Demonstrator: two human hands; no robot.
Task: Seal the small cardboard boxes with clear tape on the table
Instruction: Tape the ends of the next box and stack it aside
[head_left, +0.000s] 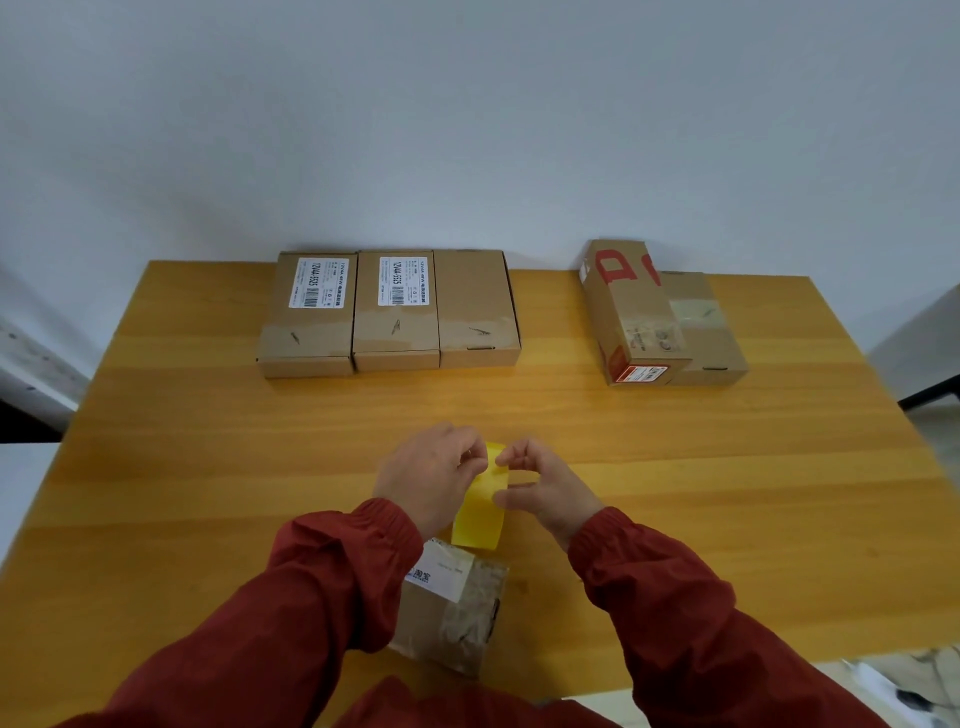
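Observation:
A yellow roll of tape (480, 512) is held above the table between both hands. My left hand (431, 475) grips its left side, fingertips curled at the top edge. My right hand (545, 488) pinches the roll's upper right edge with thumb and fingers. Just below the roll, a small cardboard box (452, 608) with a white label and old tape lies near the table's front edge, partly hidden by my left sleeve.
Three flat cardboard boxes (395, 312) stand side by side at the back of the wooden table (208, 441). At the back right, a box with red print (631, 317) lies against another cardboard box (706, 332). A white wall rises behind.

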